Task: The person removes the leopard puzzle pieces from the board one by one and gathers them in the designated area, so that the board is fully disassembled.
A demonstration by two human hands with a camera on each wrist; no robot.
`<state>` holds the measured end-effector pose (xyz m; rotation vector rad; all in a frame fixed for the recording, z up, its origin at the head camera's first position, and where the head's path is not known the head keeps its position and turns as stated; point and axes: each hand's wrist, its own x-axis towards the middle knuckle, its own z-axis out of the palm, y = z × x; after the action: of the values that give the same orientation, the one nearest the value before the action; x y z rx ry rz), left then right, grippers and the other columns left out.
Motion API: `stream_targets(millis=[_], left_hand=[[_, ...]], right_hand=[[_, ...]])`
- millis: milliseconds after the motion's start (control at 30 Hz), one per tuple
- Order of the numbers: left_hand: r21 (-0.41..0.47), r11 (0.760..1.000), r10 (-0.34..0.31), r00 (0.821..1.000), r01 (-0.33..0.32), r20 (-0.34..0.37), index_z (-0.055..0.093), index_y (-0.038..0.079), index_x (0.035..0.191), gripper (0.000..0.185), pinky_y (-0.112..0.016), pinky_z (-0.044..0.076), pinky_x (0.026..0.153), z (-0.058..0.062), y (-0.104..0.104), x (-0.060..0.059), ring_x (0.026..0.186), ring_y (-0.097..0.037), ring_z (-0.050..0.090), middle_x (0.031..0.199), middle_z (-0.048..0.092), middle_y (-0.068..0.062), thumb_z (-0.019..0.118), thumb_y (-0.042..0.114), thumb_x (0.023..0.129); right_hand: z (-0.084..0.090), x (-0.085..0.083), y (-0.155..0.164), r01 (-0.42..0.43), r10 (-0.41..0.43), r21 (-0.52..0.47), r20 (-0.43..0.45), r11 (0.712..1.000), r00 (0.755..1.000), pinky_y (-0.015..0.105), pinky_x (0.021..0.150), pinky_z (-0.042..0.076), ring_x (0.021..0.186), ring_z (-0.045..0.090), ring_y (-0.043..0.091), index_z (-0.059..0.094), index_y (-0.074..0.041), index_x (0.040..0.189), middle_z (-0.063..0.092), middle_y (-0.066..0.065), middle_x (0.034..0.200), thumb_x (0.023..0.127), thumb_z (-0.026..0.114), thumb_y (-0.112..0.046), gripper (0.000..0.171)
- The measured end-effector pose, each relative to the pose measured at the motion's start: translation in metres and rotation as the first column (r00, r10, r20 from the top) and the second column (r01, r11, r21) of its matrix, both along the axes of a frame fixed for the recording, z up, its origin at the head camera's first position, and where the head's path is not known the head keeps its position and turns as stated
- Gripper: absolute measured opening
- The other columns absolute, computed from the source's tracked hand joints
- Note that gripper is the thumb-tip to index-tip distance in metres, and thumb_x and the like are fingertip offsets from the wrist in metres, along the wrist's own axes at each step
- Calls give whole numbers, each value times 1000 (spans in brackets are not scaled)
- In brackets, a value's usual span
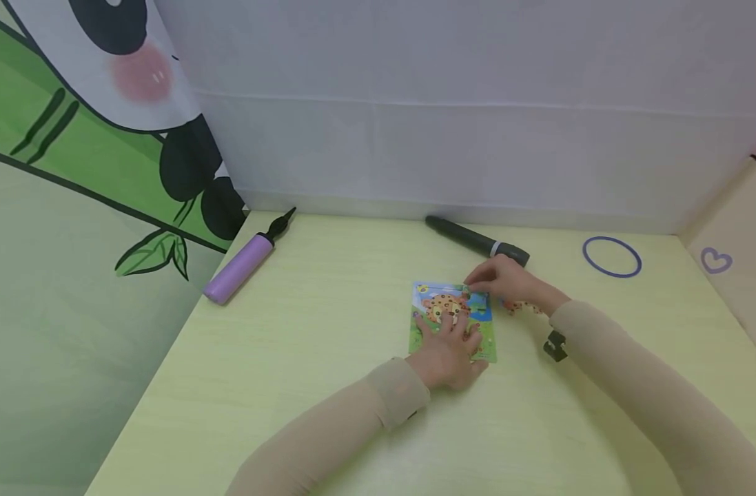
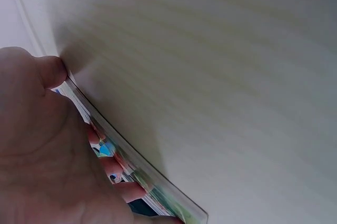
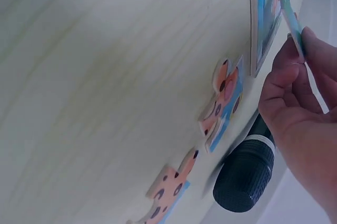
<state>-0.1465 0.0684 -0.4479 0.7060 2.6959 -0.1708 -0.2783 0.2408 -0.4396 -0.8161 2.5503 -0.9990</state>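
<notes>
Here, the left hand [image 1: 447, 348] lies flat with straight fingers on the puzzle board [image 1: 486, 341] at frame centre. The right hand [image 1: 508, 281] pinches a puzzle piece [image 3: 288, 16] over the board's upper right corner.

You've got no readable words, brands or numbers anywhere — nothing legible on the puzzle board [image 1: 452, 318], only its spotted animal picture. The one plain sign is a purple heart outline [image 1: 716, 260], drawn on the beige wall to your right. The microphone [image 1: 477, 241] and the purple pump [image 1: 240, 267] show no lettering you could read — too small to tell.
</notes>
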Motion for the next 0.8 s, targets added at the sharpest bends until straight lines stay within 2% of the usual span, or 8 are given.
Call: stream_targets(millis=[167, 300, 467, 600, 800], left_hand=[[-8, 1000, -14, 1000, 14, 7, 19, 30, 153, 66, -77, 13, 92, -2, -5, 6, 141, -36, 6, 158, 5, -4, 23, 63, 95], [-13, 1000, -21, 1000, 22, 14, 17, 31, 153, 68, -78, 11, 91, -7, -9, 9, 141, -35, 3, 159, 2, -4, 22, 65, 95], [-10, 999, -39, 999, 39, 3, 19, 32, 153, 68, -79, 11, 90, -13, -15, 13, 142, -35, 4, 159, 1, -4, 22, 66, 94], [-11, 999, -50, 999, 50, 3, 17, 32, 153, 69, -79, 10, 90, -15, -19, 19, 142, -34, 3, 159, -1, -4, 22, 67, 93], [-19, 997, -69, 998, 70, 7, 15, 32, 154, 70, -79, 11, 91, -15, -28, 28, 142, -34, 3, 159, -1, -3, 22, 67, 93]], right_hand=[[2, 14, -1, 41, -41, 3, 8, 999, 999, 39, 79, 49, 91, 64, 18, 75, -8, 101, 71, 1, 96, 89, 69, -15, 15], [0, 24, -1, 53, -53, -3, 33, 999, 998, 38, 78, 49, 91, 64, 18, 74, -7, 104, 70, 4, 100, 91, 67, -14, 17], [-4, 35, 0, 69, -69, -31, 24, 997, 997, 39, 79, 50, 93, 65, 19, 72, -5, 109, 69, 7, 104, 92, 65, -13, 20], [-6, 44, 4, 132, -132, -43, 7, 990, 991, 38, 78, 51, 90, 65, 18, 73, -7, 107, 70, 3, 101, 91, 68, -19, 20], [-5, 61, 16, 216, -216, -8, -25, 976, 976, 36, 75, 50, 84, 64, 16, 74, -10, 98, 69, 0, 93, 89, 70, -27, 19]])
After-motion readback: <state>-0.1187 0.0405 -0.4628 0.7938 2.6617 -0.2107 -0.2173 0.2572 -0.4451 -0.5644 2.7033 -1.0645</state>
